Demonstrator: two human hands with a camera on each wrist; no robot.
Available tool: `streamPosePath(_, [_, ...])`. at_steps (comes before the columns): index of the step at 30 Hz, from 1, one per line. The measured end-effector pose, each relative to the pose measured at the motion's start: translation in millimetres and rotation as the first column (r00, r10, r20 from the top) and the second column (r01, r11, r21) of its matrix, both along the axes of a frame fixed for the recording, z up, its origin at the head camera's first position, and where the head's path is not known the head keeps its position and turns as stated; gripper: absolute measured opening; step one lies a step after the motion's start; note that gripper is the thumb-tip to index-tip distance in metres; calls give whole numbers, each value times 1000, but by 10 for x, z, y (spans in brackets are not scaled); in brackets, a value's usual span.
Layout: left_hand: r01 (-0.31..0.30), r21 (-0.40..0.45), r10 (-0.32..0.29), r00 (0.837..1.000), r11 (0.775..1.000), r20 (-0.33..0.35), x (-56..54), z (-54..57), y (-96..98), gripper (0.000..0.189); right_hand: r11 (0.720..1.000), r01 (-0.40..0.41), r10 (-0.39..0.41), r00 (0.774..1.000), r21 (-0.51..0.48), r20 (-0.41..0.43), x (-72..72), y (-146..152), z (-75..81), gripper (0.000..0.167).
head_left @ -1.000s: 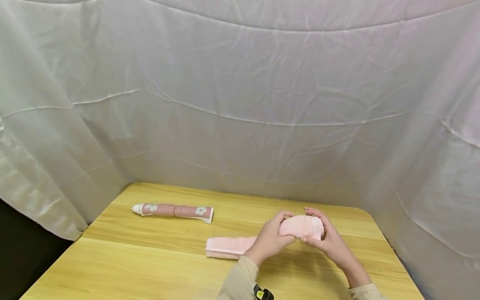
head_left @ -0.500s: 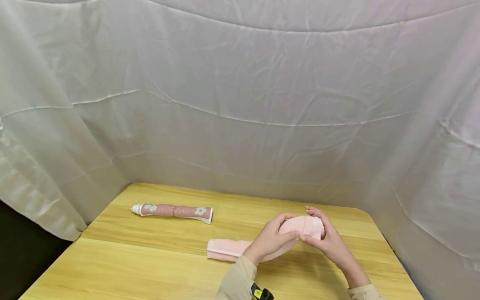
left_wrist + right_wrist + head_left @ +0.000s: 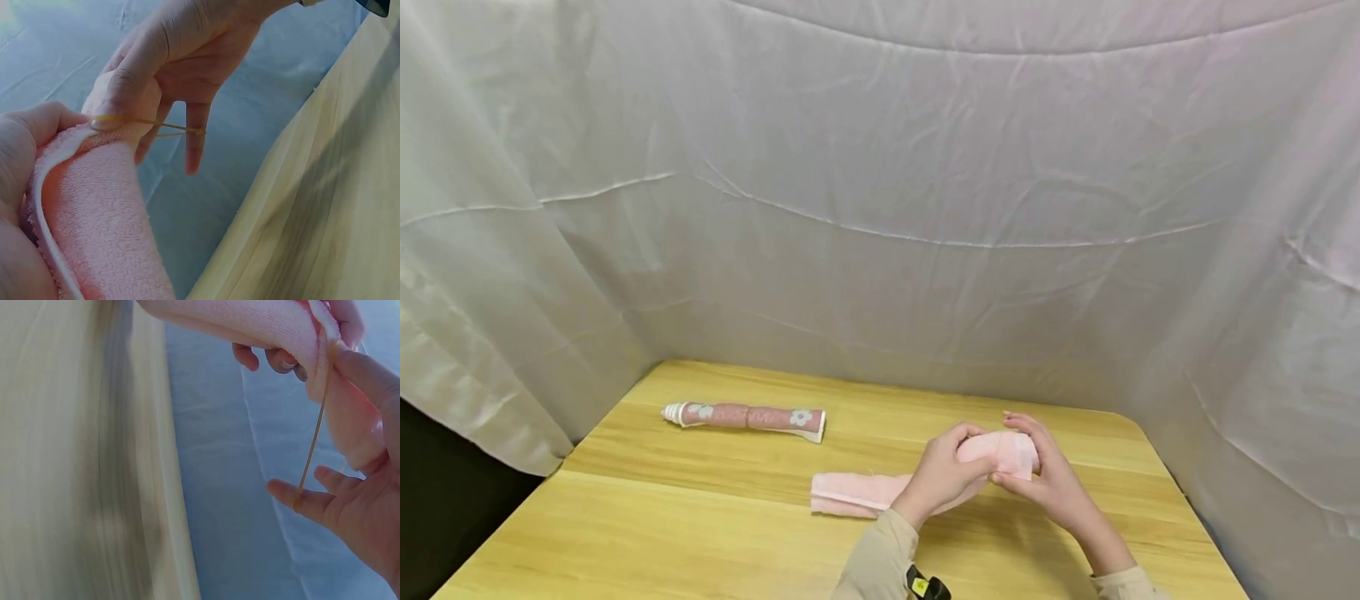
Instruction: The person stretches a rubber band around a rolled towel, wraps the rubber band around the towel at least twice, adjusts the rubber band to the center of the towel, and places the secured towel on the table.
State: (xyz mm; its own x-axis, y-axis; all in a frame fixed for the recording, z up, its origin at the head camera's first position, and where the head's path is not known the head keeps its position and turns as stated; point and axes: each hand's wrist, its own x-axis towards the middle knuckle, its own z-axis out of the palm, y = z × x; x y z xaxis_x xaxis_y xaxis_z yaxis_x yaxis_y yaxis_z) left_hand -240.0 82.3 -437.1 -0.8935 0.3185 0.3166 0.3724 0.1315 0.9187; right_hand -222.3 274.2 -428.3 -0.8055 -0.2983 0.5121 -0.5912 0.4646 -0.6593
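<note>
A rolled pink towel (image 3: 847, 493) lies partly on the table, its right end lifted and bent between both hands. My left hand (image 3: 942, 473) grips the roll just below that end, thumb on the near side. The right hand (image 3: 1051, 477) holds the tip, its thumb pressing on the terry cloth in the left wrist view. An orange rubber band (image 3: 316, 432) runs taut from under the right thumb to an outstretched finger of the same hand. It passes over the towel's end; whether it circles the whole roll is hidden.
Farther back on the left lies a second rolled towel (image 3: 767, 417), dusty pink with pale flowers and a band round its middle. The wooden table (image 3: 625, 517) is walled by a pale grey curtain (image 3: 880, 292) at the back and sides.
The towel's held end has shifted slightly left with the right hand. The right thumb has also moved left along the roll. Over the second, the left thumb has come closer to the right one.
</note>
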Motion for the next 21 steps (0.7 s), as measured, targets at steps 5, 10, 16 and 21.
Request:
streamPosePath(5, [-21,57,22,1000,998,-7,-13,-5,16,29,997,-8,19,990,-83,137,24,-19,14,63])
streamPosePath(10, [-29,88,27,999,996,17,-21,-18,22,27,996,53,-30,963,-79,268,36,-17,23,54])
streamPosePath(16, [-40,113,32,996,993,78,-29,-22,21,27,997,57,-36,929,-47,368,30,20,47,56])
streamPosePath(21, [-47,221,4,982,974,189,-52,-38,15,28,989,-47,112,867,-143,486,7,77,-5,62])
